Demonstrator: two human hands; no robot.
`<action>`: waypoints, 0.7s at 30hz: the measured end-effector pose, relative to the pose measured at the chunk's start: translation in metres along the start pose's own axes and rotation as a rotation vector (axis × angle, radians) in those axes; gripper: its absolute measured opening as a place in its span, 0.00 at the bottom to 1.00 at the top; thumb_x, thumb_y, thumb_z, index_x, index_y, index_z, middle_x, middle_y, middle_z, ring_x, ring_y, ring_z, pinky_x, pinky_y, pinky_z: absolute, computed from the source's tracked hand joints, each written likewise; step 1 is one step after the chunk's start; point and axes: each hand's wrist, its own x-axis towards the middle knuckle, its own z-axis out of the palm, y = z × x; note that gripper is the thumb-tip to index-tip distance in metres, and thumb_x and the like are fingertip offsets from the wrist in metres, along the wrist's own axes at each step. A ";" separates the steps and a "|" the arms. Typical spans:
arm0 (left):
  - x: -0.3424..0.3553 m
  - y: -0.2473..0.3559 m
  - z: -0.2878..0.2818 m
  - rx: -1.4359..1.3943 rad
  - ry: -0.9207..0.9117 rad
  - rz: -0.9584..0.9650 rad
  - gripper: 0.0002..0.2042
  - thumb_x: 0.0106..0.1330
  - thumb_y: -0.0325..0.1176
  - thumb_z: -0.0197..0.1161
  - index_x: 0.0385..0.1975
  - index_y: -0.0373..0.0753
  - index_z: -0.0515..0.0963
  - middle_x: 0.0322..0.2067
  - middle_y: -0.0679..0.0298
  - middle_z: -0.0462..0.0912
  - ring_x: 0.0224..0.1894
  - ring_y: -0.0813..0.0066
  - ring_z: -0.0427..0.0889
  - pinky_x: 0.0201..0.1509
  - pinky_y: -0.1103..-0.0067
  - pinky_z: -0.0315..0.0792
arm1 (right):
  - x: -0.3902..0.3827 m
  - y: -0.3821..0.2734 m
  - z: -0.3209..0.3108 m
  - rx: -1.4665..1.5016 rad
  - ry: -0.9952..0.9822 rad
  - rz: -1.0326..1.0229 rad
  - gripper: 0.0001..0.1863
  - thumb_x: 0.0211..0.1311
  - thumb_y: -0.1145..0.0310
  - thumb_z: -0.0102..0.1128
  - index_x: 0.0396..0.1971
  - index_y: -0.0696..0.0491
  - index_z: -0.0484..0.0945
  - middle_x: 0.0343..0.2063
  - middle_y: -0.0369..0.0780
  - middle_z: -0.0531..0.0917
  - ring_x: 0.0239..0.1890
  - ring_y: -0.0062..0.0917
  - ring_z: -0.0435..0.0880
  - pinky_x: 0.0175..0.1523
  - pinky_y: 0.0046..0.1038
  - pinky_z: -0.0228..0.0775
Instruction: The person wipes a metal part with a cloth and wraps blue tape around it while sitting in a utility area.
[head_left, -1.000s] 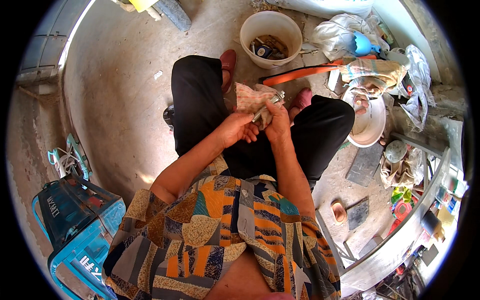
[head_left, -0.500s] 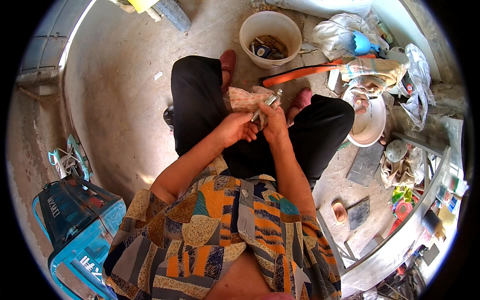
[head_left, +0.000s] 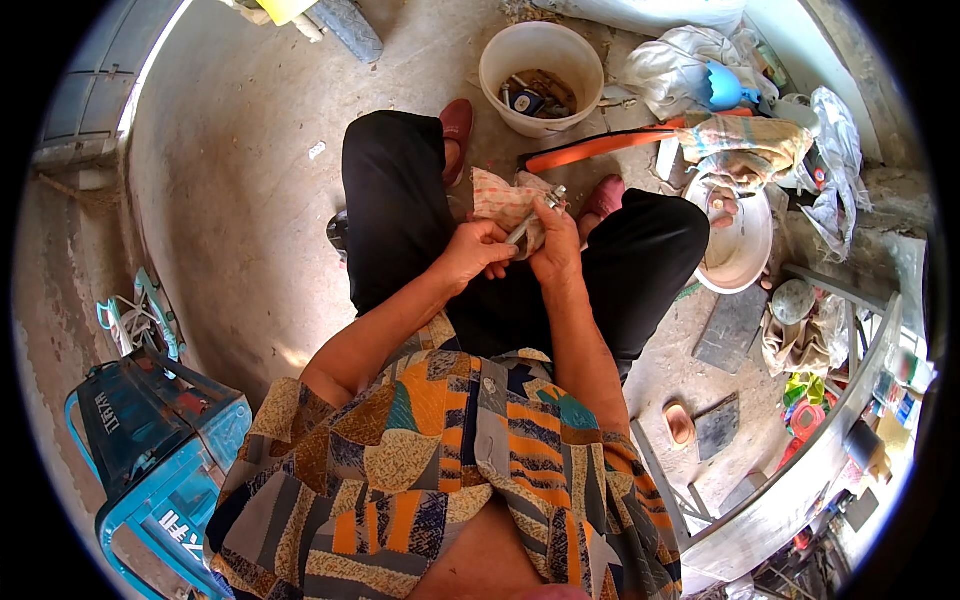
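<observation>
Watching remotely, I saw the left hand point(head_left: 476, 250) pinched closed on the metal rod point(head_left: 519, 234) between the hands, the right hand point(head_left: 556, 240) curled around its farther part (fingertips partly hidden). A loosened pinch or sliding cloth point(head_left: 500, 203) just beyond them risked dropping it floorward.

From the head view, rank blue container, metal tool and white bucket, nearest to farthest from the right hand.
1. Metal tool: held in the right hand.
2. White bucket: on the floor ahead.
3. Blue container: ahead, further right.
</observation>
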 end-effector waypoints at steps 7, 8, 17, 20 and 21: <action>-0.001 0.000 -0.003 -0.266 -0.068 -0.109 0.08 0.65 0.34 0.55 0.33 0.35 0.74 0.22 0.63 0.78 0.21 0.75 0.78 0.24 0.81 0.71 | 0.001 -0.002 0.000 -0.048 -0.023 -0.005 0.09 0.60 0.70 0.56 0.39 0.56 0.73 0.31 0.37 0.79 0.30 0.25 0.80 0.32 0.27 0.74; 0.001 -0.002 -0.005 -0.293 -0.065 -0.088 0.08 0.65 0.34 0.55 0.33 0.35 0.74 0.22 0.63 0.78 0.21 0.75 0.78 0.24 0.81 0.71 | 0.000 -0.001 0.003 -0.077 -0.024 -0.004 0.09 0.60 0.70 0.56 0.39 0.56 0.73 0.30 0.37 0.79 0.28 0.24 0.79 0.31 0.27 0.73; -0.001 0.000 -0.005 -0.267 0.024 -0.051 0.10 0.66 0.36 0.54 0.27 0.36 0.74 0.17 0.64 0.77 0.14 0.76 0.75 0.16 0.83 0.66 | -0.009 0.002 0.009 -0.288 -0.137 0.035 0.05 0.59 0.72 0.55 0.33 0.54 0.71 0.24 0.36 0.78 0.21 0.20 0.77 0.25 0.23 0.69; -0.003 0.006 -0.001 -0.104 0.097 -0.080 0.11 0.66 0.37 0.54 0.26 0.36 0.74 0.16 0.65 0.77 0.13 0.77 0.74 0.14 0.85 0.64 | 0.004 0.014 -0.006 -0.357 -0.034 -0.055 0.04 0.57 0.73 0.55 0.32 0.55 0.73 0.23 0.34 0.77 0.24 0.18 0.76 0.28 0.21 0.66; -0.003 0.005 -0.002 -0.112 0.110 -0.050 0.11 0.66 0.37 0.54 0.27 0.36 0.74 0.15 0.65 0.76 0.13 0.78 0.74 0.14 0.86 0.64 | 0.006 0.015 -0.008 -0.369 0.000 -0.077 0.04 0.57 0.74 0.55 0.32 0.55 0.74 0.23 0.34 0.77 0.25 0.17 0.75 0.29 0.21 0.66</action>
